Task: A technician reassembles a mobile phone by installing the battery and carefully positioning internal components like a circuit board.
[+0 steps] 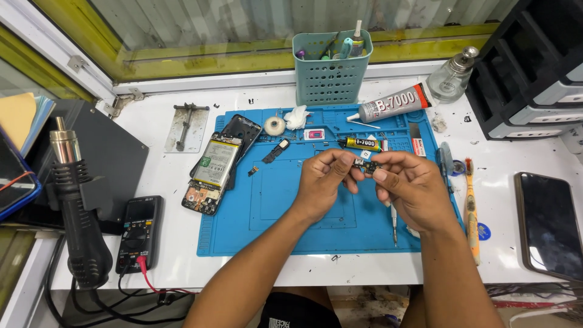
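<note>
Workbench [388, 270], white and speckled, carries one blue silicone repair mat [291, 225] at its middle, and over that mat both hands meet. One black drawer cabinet [534, 67] stands at the far right, one heat gun [76, 206] rests in a stand at the left, and one black multimeter [139, 231] with a red lead lies beside it. One dark phone [549, 225] lies face up at the right edge; one opened phone [212, 173] with its battery showing lies on the mat's left corner, over a separate black back frame [243, 130]. One teal perforated basket [332, 70] at the back holds several upright tools and a small nozzle bottle. One clear glass dispenser bottle [452, 76] stands near one large grey glue tube [392, 104] with a red-and-black label; one smaller glue tube [359, 143], yellow and black, lies just behind the hands. One orange toothbrush [470, 209] lies right of the mat. The left hand [325, 179] and right hand [410, 191] both pinch one small dark circuit board [368, 164] narrowly between thumb and fingertips, held just above the mat.
</note>
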